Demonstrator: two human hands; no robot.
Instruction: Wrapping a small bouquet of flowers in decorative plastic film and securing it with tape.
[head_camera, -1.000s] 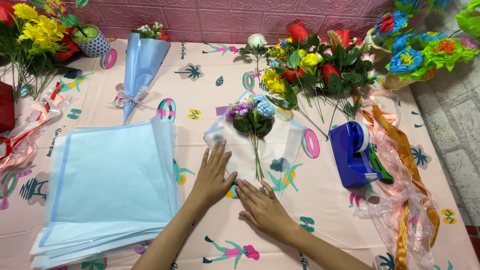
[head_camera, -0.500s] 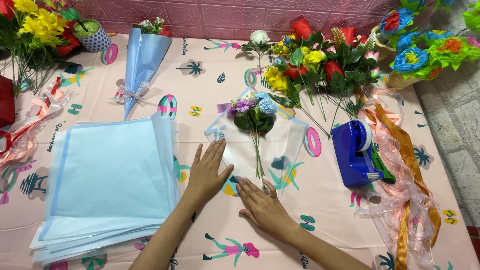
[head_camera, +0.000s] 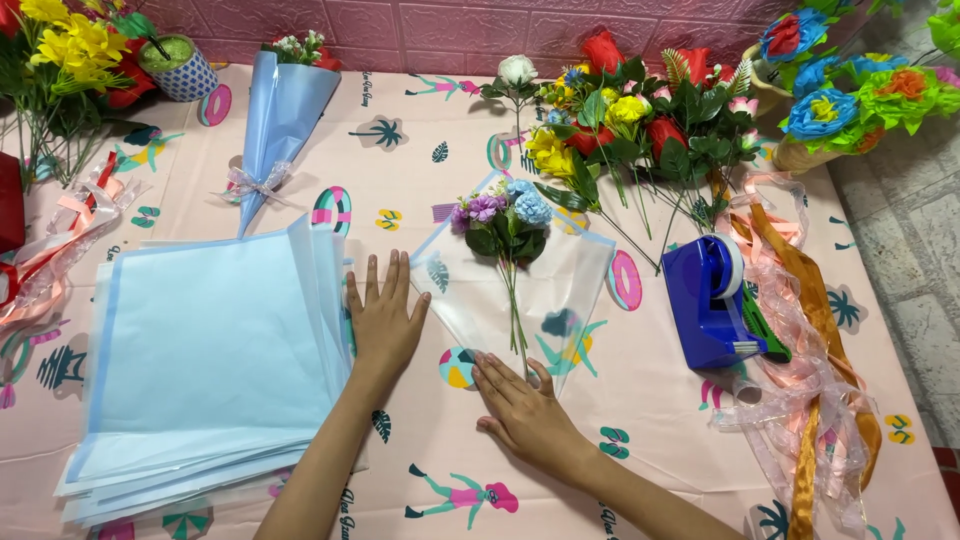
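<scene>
Both hands lie flat with fingers spread, gripping nothing: the right hand (head_camera: 525, 405) presses the near corner of a clear wrapping sheet (head_camera: 560, 285), the left hand (head_camera: 385, 318) its left edge. On the sheet lies a small bouquet (head_camera: 508, 228), stems toward the person, blooms pointing away.

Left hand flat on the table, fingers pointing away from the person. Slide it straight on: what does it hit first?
Likely the left corner of the clear wrapping sheet just ahead of the left hand; the fingers are already at its edge. Beyond that, bare tablecloth.
</scene>
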